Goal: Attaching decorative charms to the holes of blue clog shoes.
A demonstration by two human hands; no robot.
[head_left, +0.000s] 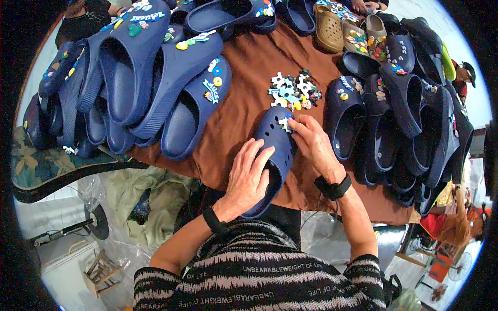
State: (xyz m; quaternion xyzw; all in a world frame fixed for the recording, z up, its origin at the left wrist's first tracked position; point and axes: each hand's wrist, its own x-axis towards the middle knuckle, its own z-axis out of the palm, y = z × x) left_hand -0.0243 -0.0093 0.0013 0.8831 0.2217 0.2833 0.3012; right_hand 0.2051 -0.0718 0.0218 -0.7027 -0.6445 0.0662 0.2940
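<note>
In front of me a navy blue clog (265,136) with round holes lies at the table's near edge, its toe pointing away. My left hand (246,179) grips it from the left, fingers over the upper and the opening. At the right of the toe, the thumb and fingers of my right hand (313,144) are closed on a small white and blue shoe charm (284,123), which sits against the holed upper. I cannot tell if the charm is seated in a hole. Just beyond the toe is a heap of loose colourful charms (293,90).
A brown cloth (241,67) covers the table. Decorated navy clogs (189,111) are stacked at the left, and more dark clogs (381,124) at the right. Tan clogs (329,31) stand at the far right. Clear plastic and pale bags (155,202) lie below the left edge.
</note>
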